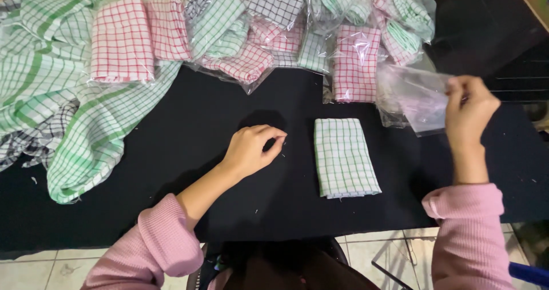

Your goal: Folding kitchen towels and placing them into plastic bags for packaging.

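A folded green-checked white cloth [344, 157] lies flat on the black table [189, 176]. My left hand [251, 149] hovers just left of it, fingers curled loosely with nothing in them. My right hand [469, 110] is raised to the right and pinches the edge of a clear plastic bag [414, 98], which hangs open toward the left, above and right of the folded cloth.
Along the back edge lie several bagged folded cloths in red check [355, 64] and green check [220, 24]. Loose green-checked fabric [68, 113] is heaped at the left. A tiled floor [46, 267] shows below the table's front edge.
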